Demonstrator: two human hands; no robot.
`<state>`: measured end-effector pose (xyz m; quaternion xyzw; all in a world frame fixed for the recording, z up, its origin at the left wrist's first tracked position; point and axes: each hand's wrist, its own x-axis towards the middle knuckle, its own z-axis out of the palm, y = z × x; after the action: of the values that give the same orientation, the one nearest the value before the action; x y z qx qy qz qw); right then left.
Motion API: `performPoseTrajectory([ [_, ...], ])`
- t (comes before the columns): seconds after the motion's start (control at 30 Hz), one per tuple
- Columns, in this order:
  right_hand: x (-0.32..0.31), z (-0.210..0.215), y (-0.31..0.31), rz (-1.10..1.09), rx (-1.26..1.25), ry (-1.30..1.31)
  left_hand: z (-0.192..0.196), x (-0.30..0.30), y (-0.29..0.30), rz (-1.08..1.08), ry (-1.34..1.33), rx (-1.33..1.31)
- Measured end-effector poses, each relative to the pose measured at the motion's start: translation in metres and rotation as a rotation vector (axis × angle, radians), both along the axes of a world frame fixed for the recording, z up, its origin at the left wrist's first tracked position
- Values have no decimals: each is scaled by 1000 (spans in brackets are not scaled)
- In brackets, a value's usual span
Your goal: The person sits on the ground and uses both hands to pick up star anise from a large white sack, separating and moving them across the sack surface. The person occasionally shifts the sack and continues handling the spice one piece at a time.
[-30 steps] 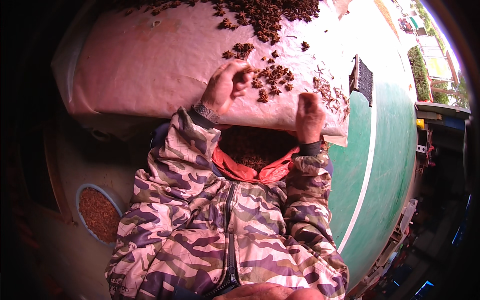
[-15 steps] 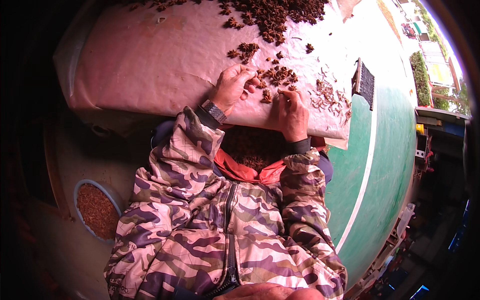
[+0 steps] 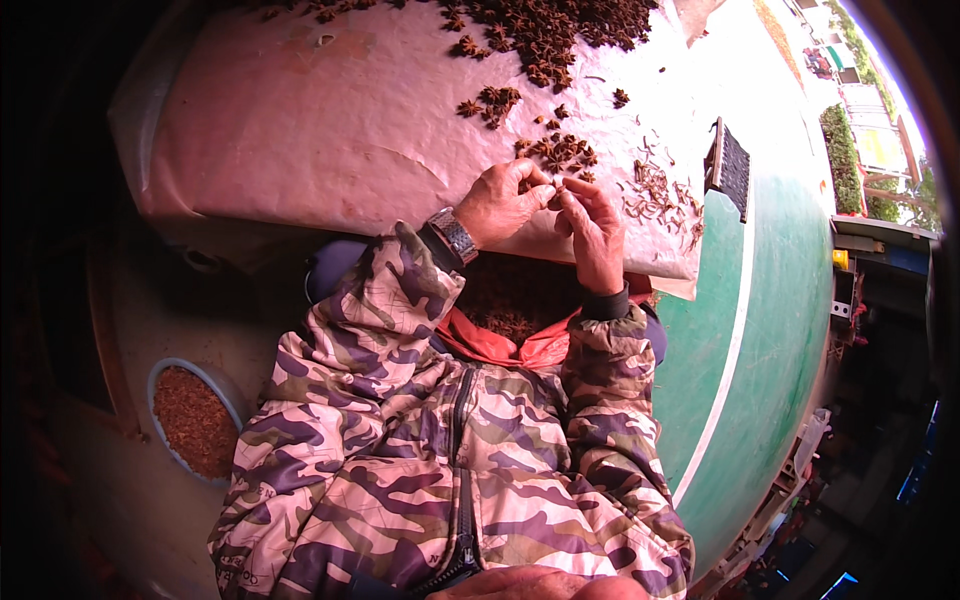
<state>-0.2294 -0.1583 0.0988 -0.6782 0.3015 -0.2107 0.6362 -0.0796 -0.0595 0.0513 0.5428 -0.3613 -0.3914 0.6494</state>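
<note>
At the near edge of the sheet-covered table, the fingertips of my left hand [image 3: 500, 207] and my right hand [image 3: 597, 238] meet. Both are closed in a pinch on a small brown star anise [image 3: 556, 197], mostly hidden by the fingers. A small cluster of star anise [image 3: 562, 152] lies just beyond my fingertips. Another little group [image 3: 492, 104] sits farther up, to the left. To the right of my right hand are scattered thin, stem-like bits [image 3: 655, 190]. A large dark heap of star anise [image 3: 560, 35] spreads over the far part of the table.
A pale plastic sheet [image 3: 300, 130] covers the table. Below its near edge a red bag or cloth [image 3: 490, 343] holds more star anise in my lap. On the floor at left stands a blue-rimmed basin [image 3: 160, 375] of brown bits. A dark panel [image 3: 733, 168] stands right of the table.
My left hand has moved right and slightly nearer to meet my right hand. My right hand has shifted slightly, its fingertips now against the left ones around the star anise.
</note>
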Motion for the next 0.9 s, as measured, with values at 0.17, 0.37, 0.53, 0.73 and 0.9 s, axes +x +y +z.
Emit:
performPoseTrajectory([
  [0.17,0,1,4,2,-189,21,12,1,4,4,48,32],
  [0.37,11,12,20,-29,-839,148,-1,-1,0,110,28,2],
  [0.53,15,18,25,73,-1129,146,1,3,4,118,-79,94],
  [0.73,21,8,1,-144,-830,311,10,12,12,330,-368,104],
  [0.9,41,-4,-19,-129,-1099,449,17,13,19,212,-673,40],
])
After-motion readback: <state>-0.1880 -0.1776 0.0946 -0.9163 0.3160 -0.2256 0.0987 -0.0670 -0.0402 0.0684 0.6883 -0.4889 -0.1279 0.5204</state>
